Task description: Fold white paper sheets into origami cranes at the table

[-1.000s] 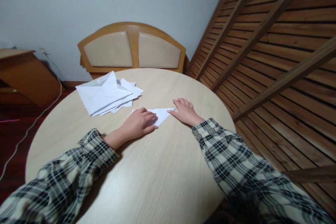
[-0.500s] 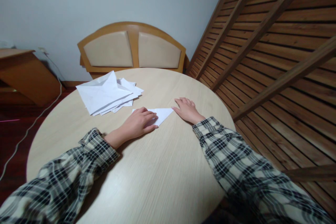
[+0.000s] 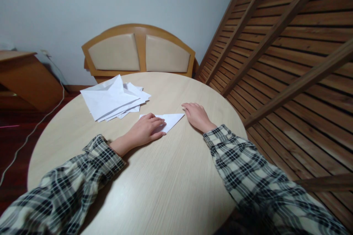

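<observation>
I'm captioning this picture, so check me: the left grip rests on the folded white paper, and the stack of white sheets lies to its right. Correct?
Not quite: the stack of white sheets lies to the left of the folded white paper, as the head view shows. The left grip does rest on that paper.

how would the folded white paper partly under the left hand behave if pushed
The folded paper is probably light, being thin. It would likely slide rather than roll, lying flat on the smooth-looking table, unless the left hand pins it.
</observation>
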The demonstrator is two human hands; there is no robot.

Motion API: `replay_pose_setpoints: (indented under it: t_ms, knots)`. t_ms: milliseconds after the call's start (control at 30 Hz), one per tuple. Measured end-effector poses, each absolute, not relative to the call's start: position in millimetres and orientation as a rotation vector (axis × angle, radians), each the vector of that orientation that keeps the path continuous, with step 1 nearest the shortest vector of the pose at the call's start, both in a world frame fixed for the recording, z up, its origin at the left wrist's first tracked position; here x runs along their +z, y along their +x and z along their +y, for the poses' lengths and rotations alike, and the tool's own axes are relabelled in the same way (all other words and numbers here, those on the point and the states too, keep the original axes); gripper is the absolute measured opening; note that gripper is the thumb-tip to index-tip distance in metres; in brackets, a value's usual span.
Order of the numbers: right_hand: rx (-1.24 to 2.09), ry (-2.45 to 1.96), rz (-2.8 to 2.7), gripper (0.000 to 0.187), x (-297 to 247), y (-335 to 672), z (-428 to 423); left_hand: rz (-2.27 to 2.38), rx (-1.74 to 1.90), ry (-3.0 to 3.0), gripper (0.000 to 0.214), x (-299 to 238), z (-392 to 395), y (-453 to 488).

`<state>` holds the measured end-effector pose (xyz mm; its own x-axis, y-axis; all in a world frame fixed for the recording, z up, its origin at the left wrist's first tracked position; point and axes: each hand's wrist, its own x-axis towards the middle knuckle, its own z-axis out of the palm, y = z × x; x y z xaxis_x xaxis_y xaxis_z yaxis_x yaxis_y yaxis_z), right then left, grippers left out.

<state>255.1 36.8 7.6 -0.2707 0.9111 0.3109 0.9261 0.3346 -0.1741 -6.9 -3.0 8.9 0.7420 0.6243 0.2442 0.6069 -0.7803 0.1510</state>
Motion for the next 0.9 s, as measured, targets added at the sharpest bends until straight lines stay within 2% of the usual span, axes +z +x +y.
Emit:
replay_pose_setpoints:
  t_ms: [400,733,900]
  knots:
    - [-0.012,-1.581,-2.314,0.028,9.2,252.4,33.7,0.987,0.471,2.871,0.035,2.2,-2.1,-8.3]
    - [0.242,-1.451,-2.169,0.018,6.1,252.6,34.0,0.998,0.431,2.933,0.035,2.3,-2.1,-9.2]
    - [0.359,-1.414,-2.087,0.015,3.3,252.5,36.0,1.019,0.428,2.944,0.046,4.0,-2.7,-8.7]
